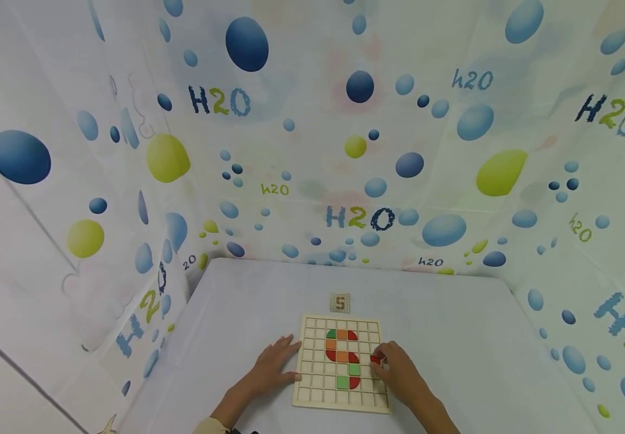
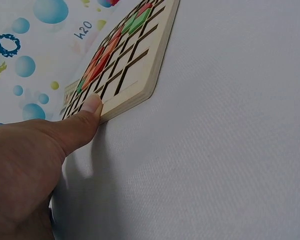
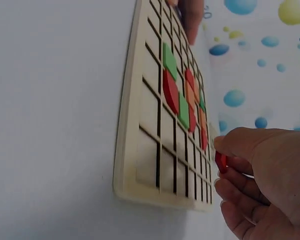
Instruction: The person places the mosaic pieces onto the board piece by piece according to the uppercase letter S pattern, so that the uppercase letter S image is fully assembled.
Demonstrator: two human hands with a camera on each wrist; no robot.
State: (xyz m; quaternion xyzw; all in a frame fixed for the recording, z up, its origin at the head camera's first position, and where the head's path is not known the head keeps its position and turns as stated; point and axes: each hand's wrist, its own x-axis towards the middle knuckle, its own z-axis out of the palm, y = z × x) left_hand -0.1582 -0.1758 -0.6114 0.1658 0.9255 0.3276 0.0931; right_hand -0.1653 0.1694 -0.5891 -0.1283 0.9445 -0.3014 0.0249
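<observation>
A square wooden grid board [image 1: 339,410] lies on the table. Green, orange and red pieces sit in its cells, tracing a curved shape. My left hand [image 1: 270,369] lies at the board's left side, its fingertips and thumb at the edge. In the left wrist view, the thumb [image 2: 92,106] rests on the board's rim. Over the right-hand columns, my right hand [image 1: 401,372] pinches a small red piece [image 3: 221,162] between thumb and fingers. Part of that red piece is hidden by the fingers.
Just beyond the board lies a small card [image 1: 340,302] with a brown S on a grid. A white cloth covers the table [image 1: 258,289]. Curtains [image 1: 312,150] printed with bubbles and "H2O" hang behind it and along both sides.
</observation>
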